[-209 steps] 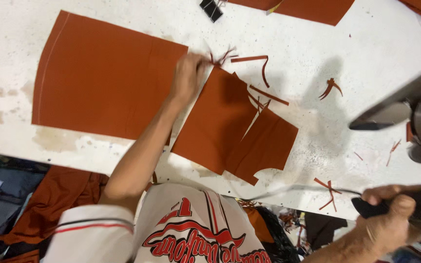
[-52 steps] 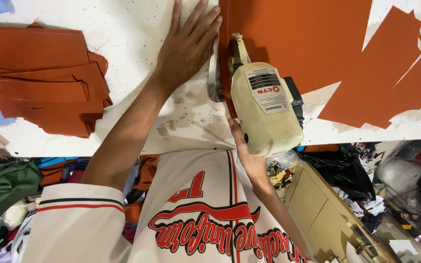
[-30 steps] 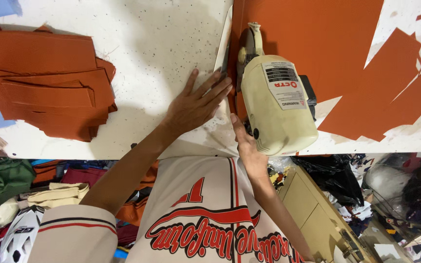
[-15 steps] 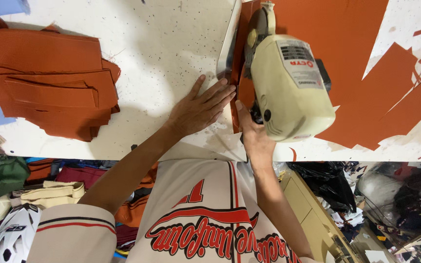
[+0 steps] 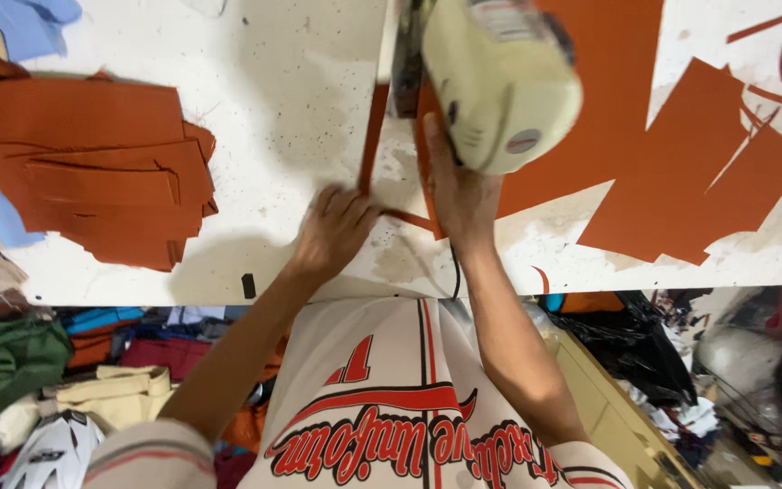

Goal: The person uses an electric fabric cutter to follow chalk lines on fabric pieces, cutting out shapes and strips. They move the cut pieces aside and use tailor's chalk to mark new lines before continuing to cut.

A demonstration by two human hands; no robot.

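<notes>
Versus half a second ago, the cream cutting machine is pushed farther through the orange fabric by the right hand, grip wrapped behind it, while a freed strip near desk centre is pinched by the left hand.

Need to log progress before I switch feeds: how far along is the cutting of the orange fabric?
Done: a stack of cut pieces lies at the left, more offcuts at the right. In hand: the right hand is at the cutter, standing in the orange sheet; the left hand pinches a narrow strip. Left: most of that sheet looks uncut.
</notes>
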